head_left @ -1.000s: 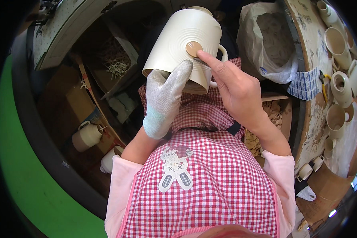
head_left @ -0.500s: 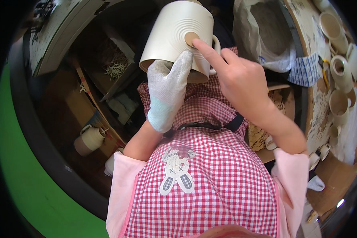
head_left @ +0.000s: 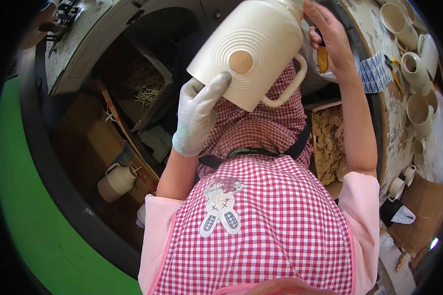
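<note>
A cream plastic jug body with a side handle hangs tilted above my lap. Ridged rings circle a round tan disc on its side. My left hand, in a pale grey glove, grips the jug's lower edge, its thumb lying over the outside. Bare, my right hand is up at the jug's neck, the index finger and thumb by the rim. Its other fingers curl around a small tool with a yellow and black handle; the tool's working end cannot be made out.
On the worn bench at right lie several cream jug parts, a blue-and-white patterned sheet and a yellow-handled cutting tool. Below stands a box of tan discs. At left are a carton of pale strips and another jug.
The jug has tilted with its neck toward the right, and its handle now shows fully. My right hand has left the tan disc for the neck, and the yellow-and-black handle has come into view.
</note>
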The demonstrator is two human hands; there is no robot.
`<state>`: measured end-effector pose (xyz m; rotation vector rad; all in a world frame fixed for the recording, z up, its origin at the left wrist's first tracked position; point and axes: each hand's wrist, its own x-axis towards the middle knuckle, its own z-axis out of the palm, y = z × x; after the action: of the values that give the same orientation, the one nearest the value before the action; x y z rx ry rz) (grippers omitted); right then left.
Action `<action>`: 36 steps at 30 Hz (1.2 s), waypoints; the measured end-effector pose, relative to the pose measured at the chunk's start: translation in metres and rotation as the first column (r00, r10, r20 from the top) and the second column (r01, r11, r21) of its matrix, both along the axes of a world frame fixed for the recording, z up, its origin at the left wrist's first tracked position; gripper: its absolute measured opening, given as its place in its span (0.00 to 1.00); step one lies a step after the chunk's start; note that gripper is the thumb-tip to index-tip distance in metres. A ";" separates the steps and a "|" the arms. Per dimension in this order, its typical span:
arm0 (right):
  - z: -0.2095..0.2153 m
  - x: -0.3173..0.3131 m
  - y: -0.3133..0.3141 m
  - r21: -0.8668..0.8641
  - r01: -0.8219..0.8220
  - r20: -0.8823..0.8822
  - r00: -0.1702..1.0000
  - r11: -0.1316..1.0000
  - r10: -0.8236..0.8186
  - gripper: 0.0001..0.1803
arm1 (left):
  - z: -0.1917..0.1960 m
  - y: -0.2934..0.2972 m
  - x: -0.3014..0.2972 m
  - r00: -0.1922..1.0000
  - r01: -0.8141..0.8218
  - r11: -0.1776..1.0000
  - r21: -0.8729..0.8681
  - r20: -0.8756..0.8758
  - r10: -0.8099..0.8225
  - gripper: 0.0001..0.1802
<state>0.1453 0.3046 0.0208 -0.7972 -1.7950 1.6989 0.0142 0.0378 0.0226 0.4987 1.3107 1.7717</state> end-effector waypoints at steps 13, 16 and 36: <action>0.040 -0.063 -0.023 0.125 0.003 -0.263 0.964 0.992 0.031 0.34 | -0.009 -0.012 -0.033 0.975 -0.210 0.977 -0.039 -0.080 0.206 0.24; 0.066 -0.101 -0.023 -0.102 -0.107 -0.247 0.966 0.989 0.079 0.34 | -0.010 -0.035 -0.066 0.924 -0.286 0.958 0.034 -0.255 0.285 0.22; 0.159 -0.515 -0.103 0.813 -0.045 -0.091 0.975 0.580 0.204 0.31 | 0.106 -0.182 -0.259 -0.157 -0.867 0.263 0.424 -0.733 0.662 0.23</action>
<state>-0.3695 0.2012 0.1802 -0.0959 -2.2190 0.7662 -0.2448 -0.1441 0.1290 0.4313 3.0940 2.3545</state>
